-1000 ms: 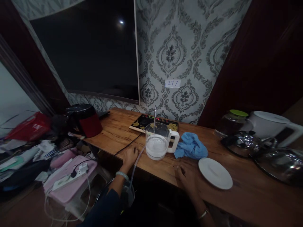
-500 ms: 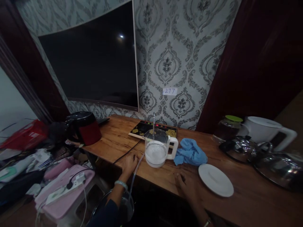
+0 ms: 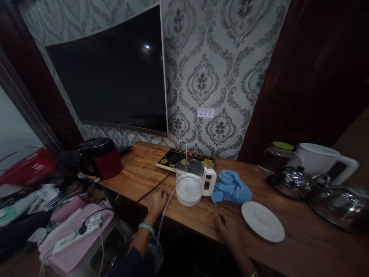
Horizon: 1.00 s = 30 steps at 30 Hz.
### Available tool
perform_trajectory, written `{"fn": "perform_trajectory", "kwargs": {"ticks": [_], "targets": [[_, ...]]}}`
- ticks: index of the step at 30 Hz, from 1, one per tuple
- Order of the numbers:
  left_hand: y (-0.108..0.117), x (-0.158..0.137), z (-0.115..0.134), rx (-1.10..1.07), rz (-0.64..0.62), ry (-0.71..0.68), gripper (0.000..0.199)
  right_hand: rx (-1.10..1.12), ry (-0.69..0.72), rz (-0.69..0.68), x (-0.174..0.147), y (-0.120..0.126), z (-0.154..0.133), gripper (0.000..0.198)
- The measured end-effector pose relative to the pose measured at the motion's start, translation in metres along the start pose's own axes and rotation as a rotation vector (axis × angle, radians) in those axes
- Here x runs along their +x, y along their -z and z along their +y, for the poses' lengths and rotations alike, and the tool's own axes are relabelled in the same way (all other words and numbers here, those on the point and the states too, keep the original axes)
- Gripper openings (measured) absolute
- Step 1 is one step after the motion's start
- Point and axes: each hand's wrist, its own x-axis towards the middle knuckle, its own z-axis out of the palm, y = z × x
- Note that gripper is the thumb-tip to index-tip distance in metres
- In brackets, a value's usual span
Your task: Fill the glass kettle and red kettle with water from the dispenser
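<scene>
A clear glass pitcher with a white handle stands upright near the table's front edge, partly filled with frothy water. Over it rises a thin metal spout from a black panel with gold flowers and lit buttons. My left hand rests on the table left of the pitcher, fingers curled in, holding nothing I can see. Beside it a clear tube runs down to a clear container below the edge. My right hand lies between pitcher and white plate, thumb apart from the fingers, holding nothing.
A crumpled blue cloth lies right of the pitcher. Farther right stand metal kettles, a white jug and a green-lidded jar. A red-and-black kettle stands left. A power strip lies on a pink stool.
The view has shifted very slightly. Both hands rest in the same places, and the pitcher stands where it was.
</scene>
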Motion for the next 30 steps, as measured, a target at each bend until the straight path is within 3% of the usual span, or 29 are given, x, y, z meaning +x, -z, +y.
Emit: {"fn": "perform_trajectory", "kwargs": {"ticks": [30], "targets": [[0.0018,-0.0007,0.0022,-0.020,0.000,0.001,0.027,-0.040,-0.022,-0.015,-0.0029,0.0005,0.0009,0.049]]}}
